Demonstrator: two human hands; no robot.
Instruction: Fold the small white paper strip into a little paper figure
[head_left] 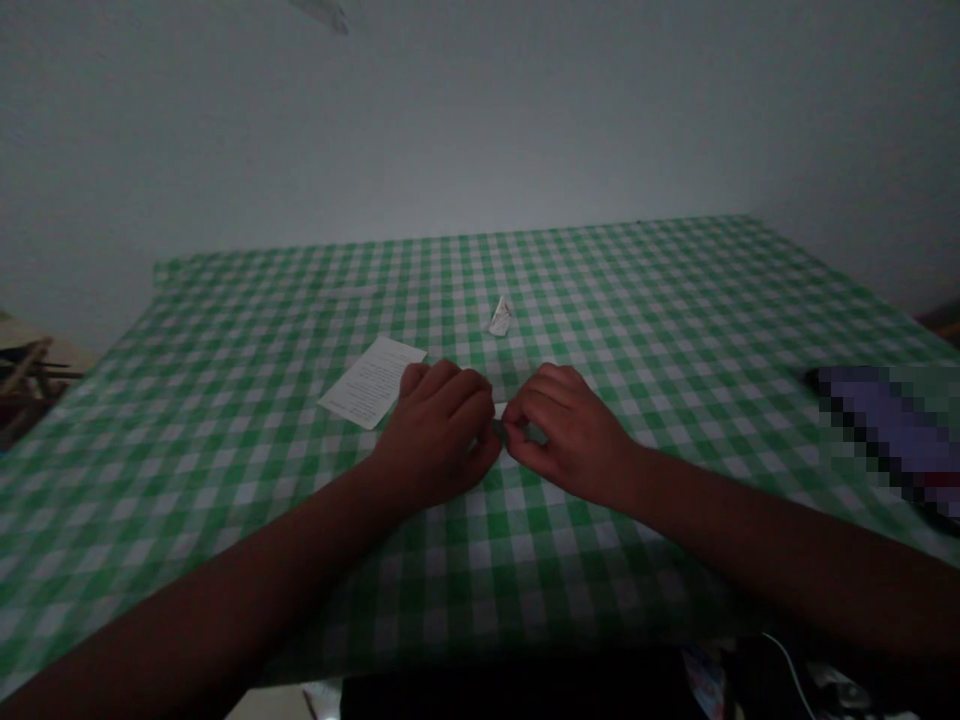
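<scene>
My left hand (448,425) and my right hand (566,425) meet near the middle of the table, thumbs and forefingers pinched close together. Between their fingertips shows a small white piece, seemingly paper (499,410); most of it is hidden by the fingers. Just beyond my left hand lies a printed sheet of paper (375,382), flat on the cloth, its right edge partly behind the knuckles. Farther off, a small folded paper piece (500,317) with marks on it stands or lies on the cloth; I cannot tell which.
A green and white checked tablecloth (637,300) covers the table, which reaches to a pale wall (480,120). At the right edge lies a dark-rimmed, purplish object (885,420), blurred into blocks. A white cable (787,660) hangs below the near edge.
</scene>
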